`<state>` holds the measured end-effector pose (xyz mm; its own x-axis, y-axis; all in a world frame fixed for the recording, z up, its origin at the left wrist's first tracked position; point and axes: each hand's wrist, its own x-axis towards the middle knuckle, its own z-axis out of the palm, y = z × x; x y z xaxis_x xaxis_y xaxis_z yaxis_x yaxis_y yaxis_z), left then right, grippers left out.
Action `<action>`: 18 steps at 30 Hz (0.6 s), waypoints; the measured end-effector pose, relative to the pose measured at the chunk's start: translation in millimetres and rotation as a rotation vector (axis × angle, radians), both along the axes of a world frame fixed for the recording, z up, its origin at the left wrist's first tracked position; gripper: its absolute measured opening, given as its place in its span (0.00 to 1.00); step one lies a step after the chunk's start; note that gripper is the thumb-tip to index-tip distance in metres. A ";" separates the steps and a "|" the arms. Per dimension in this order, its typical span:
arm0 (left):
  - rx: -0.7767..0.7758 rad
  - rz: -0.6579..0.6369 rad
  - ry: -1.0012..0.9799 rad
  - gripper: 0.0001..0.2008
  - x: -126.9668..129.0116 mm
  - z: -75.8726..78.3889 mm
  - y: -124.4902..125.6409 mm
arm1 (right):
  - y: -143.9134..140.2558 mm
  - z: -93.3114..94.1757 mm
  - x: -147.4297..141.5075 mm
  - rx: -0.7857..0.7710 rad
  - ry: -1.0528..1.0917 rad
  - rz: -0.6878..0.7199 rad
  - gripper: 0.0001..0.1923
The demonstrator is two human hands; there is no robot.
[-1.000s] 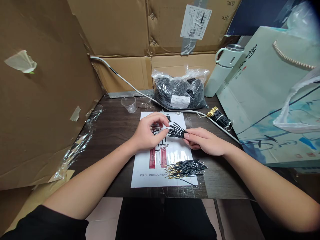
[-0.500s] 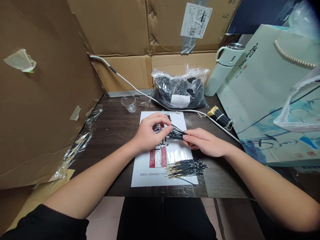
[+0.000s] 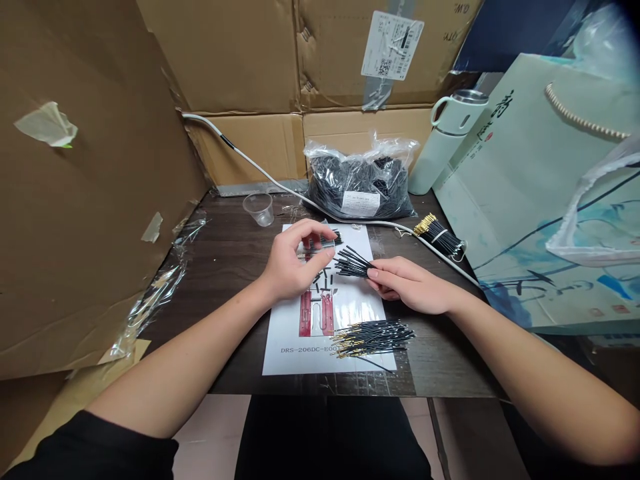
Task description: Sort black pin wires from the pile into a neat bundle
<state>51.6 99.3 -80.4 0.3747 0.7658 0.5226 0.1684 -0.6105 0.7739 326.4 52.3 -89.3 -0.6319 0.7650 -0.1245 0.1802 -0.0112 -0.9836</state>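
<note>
My right hand [image 3: 410, 285] pinches a fan of short black wires [image 3: 351, 262] over a white printed sheet [image 3: 300, 333] on the dark table [image 3: 235, 253]. My left hand [image 3: 290, 263] is just left of the fan, thumb and fingers pinched on a small black piece pulled away from it. A few short black pieces [image 3: 320, 277] lie on the sheet below that hand. A loose pile of black wires with gold tips [image 3: 373, 337] lies on the sheet's near right corner.
A plastic bag full of black wires [image 3: 360, 180] stands at the back. A banded wire bundle [image 3: 440, 235], a white cable [image 3: 280, 183], a clear cup [image 3: 259, 208] and a pale flask [image 3: 447, 137] surround it. Cardboard walls [image 3: 90, 200] left and back; a gift bag [image 3: 540, 200] right.
My left hand has drawn back to the left from the wire fan, its fingers still pinched. My right hand stays put with the wires.
</note>
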 end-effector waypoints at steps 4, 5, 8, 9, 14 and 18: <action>-0.029 -0.082 0.042 0.23 0.8 -1.2 -3.8 | -0.5 -1.7 -0.5 -0.013 0.019 -0.018 0.25; -0.019 -0.089 0.065 0.26 0.7 -1.0 -4.7 | -0.6 -2.1 -0.4 -0.015 0.020 -0.022 0.26; 0.103 -0.076 0.157 0.30 -1.5 1.9 -4.5 | -0.6 -3.5 -0.1 -0.026 0.018 -0.030 0.26; 0.162 -0.055 0.187 0.31 -2.7 3.1 -3.3 | -0.5 -4.0 0.0 -0.031 0.017 -0.035 0.26; 0.257 0.217 0.463 0.32 -6.8 -0.1 7.7 | 0.9 -5.0 -0.4 0.003 -0.028 -0.139 0.27; 0.117 0.232 0.678 0.39 -8.4 -12.9 17.9 | 3.9 -4.9 -0.1 0.044 -0.075 -0.243 0.27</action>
